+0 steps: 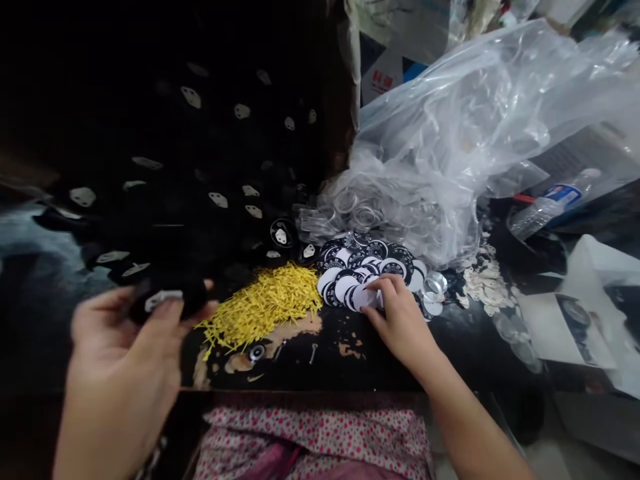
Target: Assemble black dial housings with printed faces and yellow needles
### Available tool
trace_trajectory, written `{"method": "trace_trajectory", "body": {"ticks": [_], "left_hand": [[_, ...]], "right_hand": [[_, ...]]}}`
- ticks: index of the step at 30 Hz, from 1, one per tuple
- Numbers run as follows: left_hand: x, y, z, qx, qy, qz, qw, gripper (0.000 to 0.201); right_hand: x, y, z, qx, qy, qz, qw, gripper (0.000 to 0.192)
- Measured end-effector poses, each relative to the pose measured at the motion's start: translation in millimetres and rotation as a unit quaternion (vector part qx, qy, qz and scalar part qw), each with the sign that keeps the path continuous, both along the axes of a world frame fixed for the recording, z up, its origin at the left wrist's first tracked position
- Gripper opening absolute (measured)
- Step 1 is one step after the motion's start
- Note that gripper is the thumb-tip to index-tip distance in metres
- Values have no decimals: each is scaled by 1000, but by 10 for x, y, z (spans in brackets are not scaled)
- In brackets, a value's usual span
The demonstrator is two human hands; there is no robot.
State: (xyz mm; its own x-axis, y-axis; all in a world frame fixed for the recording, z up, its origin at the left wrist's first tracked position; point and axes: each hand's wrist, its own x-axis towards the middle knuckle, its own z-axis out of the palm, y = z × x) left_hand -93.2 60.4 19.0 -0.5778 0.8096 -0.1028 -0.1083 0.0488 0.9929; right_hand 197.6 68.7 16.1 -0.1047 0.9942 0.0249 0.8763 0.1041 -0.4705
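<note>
Closest to me is a dotted cloth (320, 437), just below the edge of the table (380, 367). My left hand (131, 350) is on the left and looks blurry. Its fingers curl around a black part (189, 300), with the thumb on the pale plate (159, 298) there. If that grip is loose, I think the part could slip and fall into the yellow bits (270, 300) beside it.

Near the table's edge lie a ring (257, 353) and a pin (313, 354). A bump from an arm could roll them off.

My right hand (400, 317) is at the front of the discs (357, 257). The thumb and pointer finger are bent around a white disc (361, 298), but I can't tell if they have it tight. The discs are thin and lie on top of each other, so two could come up stuck together. A hard push could slide the heap into the yellow bits, because they touch.

Right of the discs are some clear lids (436, 283), then a heap of plates (490, 283).

Behind the discs is a big bag (480, 113), with clear rings (367, 213) by its mouth. If it gets tugged, rings could spill over the discs. Back on the left, more black parts (281, 233) sit in the dark, so one could get knocked without me seeing
</note>
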Motion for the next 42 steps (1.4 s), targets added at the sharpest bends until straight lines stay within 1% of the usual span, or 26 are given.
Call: {"method": "trace_trajectory", "body": {"ticks": [1, 2, 4, 6, 9, 12, 14, 16, 18, 19, 21, 22, 23, 24, 26, 27, 29, 30, 31, 32, 34, 38, 40, 42], "left_hand": [[98, -82, -1, 2, -92, -16, 996, 40], [192, -161, -10, -13, -157, -40, 987, 35], [361, -297, -39, -82, -235, -71, 966, 33], [494, -387, -70, -132, -289, -89, 944, 38], [608, -422, -94, -144, -340, -108, 923, 39], [642, -385, -89, -144, -365, -105, 914, 36], [667, -363, -75, -145, -382, -112, 906, 35], [724, -353, -57, -144, -408, -143, 890, 37], [813, -345, -40, -139, -439, -167, 872, 39], [864, -338, -33, -132, -454, -169, 865, 38], [953, -320, -19, -111, -478, -156, 857, 37], [985, -311, -12, -102, -483, -147, 857, 35], [1005, -302, -6, -95, -485, -138, 858, 34], [1015, -296, -1, -90, -486, -131, 859, 33], [1007, -291, 7, -84, -489, -130, 858, 32], [995, -293, 8, -83, -491, -134, 857, 32], [971, -305, 3, -86, -479, -140, 862, 33], [963, -315, -4, -91, -459, -138, 873, 33], [961, -329, -13, -96, -434, -135, 886, 33], [964, -346, -26, -100, -407, -135, 898, 33], [982, -386, -59, -109, -361, -148, 914, 35], [993, -448, -167, -120, -281, -192, 933, 36], [963, -452, -229, -118, -246, -217, 937, 36], [921, -444, -277, -112, -233, -248, 934, 37]], "right_hand": [[13, 40, -9, 2, 24, -9, 1000, 20], [26, 80, -13, 1, 50, -19, 999, 14], [57, 161, -12, -11, 104, -29, 994, 4], [89, 231, 1, -20, 148, -32, 988, 9], [124, 293, 36, -11, 180, -55, 982, 15], [138, 289, 85, 14, 158, -77, 984, 20], [123, 248, 124, 53, 131, -67, 988, 19], [63, 176, 168, 113, 111, -59, 986, 17], [-50, 80, 209, 154, 96, -37, 983, 18], [-123, 29, 226, 150, 89, -13, 985, 18], [-274, -60, 242, 96, 105, 57, 988, 19], [-339, -91, 242, 56, 133, 87, 986, 18], [-390, -111, 237, 18, 168, 103, 980, 20], [-424, -119, 230, -14, 203, 105, 973, 24], [-444, -108, 217, -57, 250, 86, 963, 31], [-436, -95, 217, -68, 259, 71, 961, 30], [-415, -72, 235, -69, 267, 43, 960, 15], [-410, -64, 254, -66, 276, 34, 958, 6], [-416, -59, 277, -62, 287, 29, 955, 3], [-431, -57, 301, -60, 297, 28, 953, 7], [-487, -56, 344, -61, 305, 29, 950, 7], [-587, -52, 385, -73, 260, 16, 963, 7], [-589, -48, 396, -91, 236, 22, 967, 8], [-568, -43, 405, -105, 221, 32, 969, 9]]}}
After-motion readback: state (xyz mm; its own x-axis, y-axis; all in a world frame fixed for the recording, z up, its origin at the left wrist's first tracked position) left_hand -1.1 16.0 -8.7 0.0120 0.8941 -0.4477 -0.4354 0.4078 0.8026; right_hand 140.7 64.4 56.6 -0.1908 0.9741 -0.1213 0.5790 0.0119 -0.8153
